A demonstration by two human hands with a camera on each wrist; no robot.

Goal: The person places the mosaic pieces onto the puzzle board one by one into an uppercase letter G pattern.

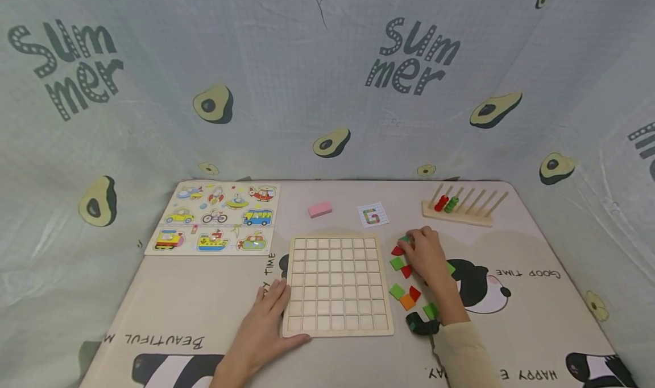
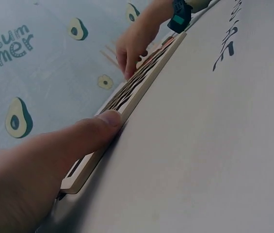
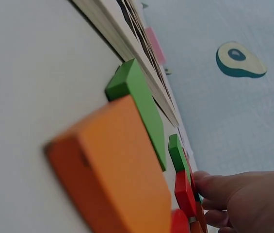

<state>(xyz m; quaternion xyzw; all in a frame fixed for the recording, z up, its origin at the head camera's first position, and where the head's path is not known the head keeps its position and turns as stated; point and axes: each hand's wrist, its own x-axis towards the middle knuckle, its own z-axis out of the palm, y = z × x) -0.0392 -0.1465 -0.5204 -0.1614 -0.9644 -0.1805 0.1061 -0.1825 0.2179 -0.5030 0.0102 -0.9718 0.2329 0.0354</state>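
Note:
A wooden grid board (image 1: 338,285) lies flat in the middle of the table, its cells bare. My left hand (image 1: 278,298) rests flat at its lower left corner, fingers straight, with the thumb (image 2: 108,119) pressed against the board's edge (image 2: 141,87). To the right of the board lie several loose tiles: green (image 1: 397,263), red (image 1: 406,271) and orange (image 1: 407,301). My right hand (image 1: 411,241) reaches over them and its curled fingertips pinch a green tile (image 1: 405,239) at the far end of the scatter. In the right wrist view the orange tile (image 3: 117,170) and a green tile (image 3: 137,102) fill the foreground.
Two vehicle peg puzzles (image 1: 217,217) lie at the back left. A pink block (image 1: 319,209) and a letter card (image 1: 372,215) sit behind the board. A wooden rod rack (image 1: 463,209) with red and green beads stands back right. Printed fabric walls surround the table.

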